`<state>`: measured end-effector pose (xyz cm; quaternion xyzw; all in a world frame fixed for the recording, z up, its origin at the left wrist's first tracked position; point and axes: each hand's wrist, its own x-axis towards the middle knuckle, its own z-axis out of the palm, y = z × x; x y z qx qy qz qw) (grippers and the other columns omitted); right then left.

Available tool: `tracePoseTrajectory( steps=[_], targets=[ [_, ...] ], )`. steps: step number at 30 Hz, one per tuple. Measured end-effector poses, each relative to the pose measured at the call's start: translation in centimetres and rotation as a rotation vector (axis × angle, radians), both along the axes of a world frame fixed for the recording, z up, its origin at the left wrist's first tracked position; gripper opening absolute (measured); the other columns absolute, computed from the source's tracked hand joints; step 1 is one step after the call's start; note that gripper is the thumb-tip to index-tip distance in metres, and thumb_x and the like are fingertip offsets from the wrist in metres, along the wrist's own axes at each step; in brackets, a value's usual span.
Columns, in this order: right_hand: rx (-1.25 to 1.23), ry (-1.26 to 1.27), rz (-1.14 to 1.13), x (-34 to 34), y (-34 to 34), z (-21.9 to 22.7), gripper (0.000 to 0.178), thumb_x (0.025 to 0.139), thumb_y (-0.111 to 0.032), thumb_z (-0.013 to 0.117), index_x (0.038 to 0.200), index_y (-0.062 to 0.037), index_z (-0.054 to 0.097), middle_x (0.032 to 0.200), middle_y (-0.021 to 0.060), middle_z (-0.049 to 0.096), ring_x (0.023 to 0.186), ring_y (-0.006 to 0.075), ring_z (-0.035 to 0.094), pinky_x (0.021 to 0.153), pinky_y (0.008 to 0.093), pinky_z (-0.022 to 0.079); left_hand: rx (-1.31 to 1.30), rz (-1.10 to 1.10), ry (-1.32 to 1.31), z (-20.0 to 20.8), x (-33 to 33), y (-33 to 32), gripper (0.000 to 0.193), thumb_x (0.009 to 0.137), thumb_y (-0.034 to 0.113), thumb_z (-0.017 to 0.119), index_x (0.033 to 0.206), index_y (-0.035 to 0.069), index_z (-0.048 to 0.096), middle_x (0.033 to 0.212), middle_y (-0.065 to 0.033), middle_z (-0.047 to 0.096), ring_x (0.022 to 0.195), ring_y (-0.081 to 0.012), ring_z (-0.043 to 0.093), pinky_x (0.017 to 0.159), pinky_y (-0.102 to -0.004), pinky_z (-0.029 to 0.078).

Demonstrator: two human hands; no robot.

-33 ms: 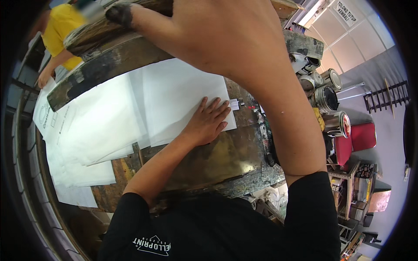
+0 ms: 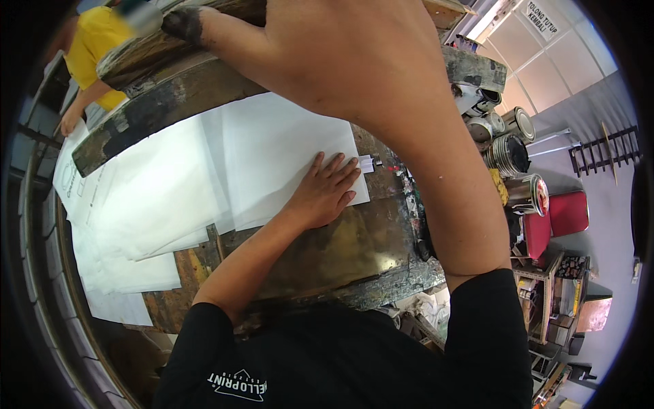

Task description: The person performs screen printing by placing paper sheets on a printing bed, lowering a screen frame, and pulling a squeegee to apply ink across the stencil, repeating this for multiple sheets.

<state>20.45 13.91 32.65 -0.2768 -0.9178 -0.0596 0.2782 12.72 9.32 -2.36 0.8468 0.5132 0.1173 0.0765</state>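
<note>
My left hand [image 2: 321,194] lies flat with spread fingers on the right-hand part of a white sheet [image 2: 272,146], near its right edge. Close to the camera, my right hand [image 2: 347,58] reaches across the top of the view. Its thumb, black with stain at the tip, presses along a worn, ink-stained wooden frame [image 2: 139,126] tilted up above the table. The other fingers run out of the picture, and the hand seems to grip the frame. A small pale tab [image 2: 366,164] sticks out at the sheet's right edge.
More white sheets [image 2: 163,198] overlap to the left, some printed. At the upper left a person in a yellow shirt [image 2: 102,41] touches their far edge. The stained table [image 2: 306,259] has paint-crusted edges. Paint cans [image 2: 524,194], a red chair [image 2: 569,213] and shelves [image 2: 545,307] stand right.
My right hand and the wooden frame have shifted very slightly to the left. My left hand and the sheet under it stay put.
</note>
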Motion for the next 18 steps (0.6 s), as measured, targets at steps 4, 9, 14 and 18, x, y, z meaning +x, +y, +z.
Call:
tracePoseTrajectory(
  steps=[4,9,14,18],
  targets=[
    [-0.080,-0.105,-0.127,-0.4,-1.1,1.0,0.056,0.110,-0.051,0.052,0.081,-0.0046,0.065,0.069,0.0081,0.062,0.070,0.0248,0.060,0.100,0.0518,0.047,-0.044,0.028,-0.007,0.6,0.6,-0.9,0.061,0.113,0.045,0.046,0.161,0.007,0.050,0.174,-0.0119,0.039,0.162,-0.0359,0.032,0.133,-0.0622,0.017],
    [0.037,-0.047,-0.122,-0.9,-0.8,-0.3,0.056,0.108,-0.052,0.054,0.084,-0.0037,0.067,0.074,0.0092,0.065,0.073,0.0251,0.061,0.099,0.0510,0.046,0.190,0.078,-0.186,1.1,-0.1,-1.2,0.061,0.112,0.044,0.053,0.161,0.007,0.050,0.175,-0.0165,0.036,0.162,-0.0386,0.030,0.131,-0.0649,0.019],
    [0.215,0.157,0.039,-1.2,2.2,-3.0,0.053,0.102,-0.055,0.063,0.088,-0.0043,0.069,0.078,0.0140,0.068,0.080,0.0331,0.066,0.091,0.0499,0.042,0.348,0.993,-0.510,1.3,-12.9,-1.6,0.039,0.103,0.022,0.071,0.134,-0.001,0.070,0.118,-0.0247,0.073,0.103,-0.0451,0.070,0.090,-0.0521,0.056],
    [0.267,0.214,-0.002,-1.6,2.9,-4.1,0.052,0.099,-0.055,0.067,0.090,-0.0040,0.070,0.080,0.0165,0.069,0.084,0.0374,0.068,0.089,0.0505,0.040,0.382,1.266,0.125,-1.1,-20.3,-3.3,0.034,0.103,0.030,0.070,0.113,-0.002,0.076,0.103,-0.0168,0.070,0.099,-0.0403,0.066,0.086,-0.0480,0.054]
  ],
)
